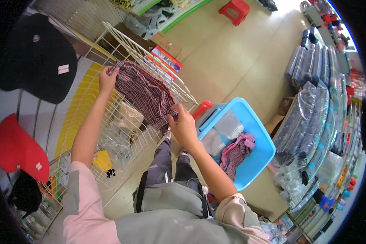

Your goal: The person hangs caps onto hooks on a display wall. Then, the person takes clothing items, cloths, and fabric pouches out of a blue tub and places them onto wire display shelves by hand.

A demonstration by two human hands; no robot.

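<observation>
A dark red and white checked cloth item [144, 91] is stretched between my two hands above a white wire basket [122, 118]. My left hand [108, 79] pinches its upper left end. At its lower right end, my right hand [181, 124] grips the edge with closed fingers. To the right of my right hand stands a light blue bin [258, 144], which holds a pink and dark checked cloth [236, 154] and clear plastic packets [228, 125]. Clear plastic packaging [116, 140] lies inside the wire basket.
A black cap [34, 57] and a red cap [18, 148] hang at the left. Wrapped bundles [309, 118] fill the right shelf. A red stool [234, 12] stands on the floor at the top. Boxes [166, 61] sit behind the basket.
</observation>
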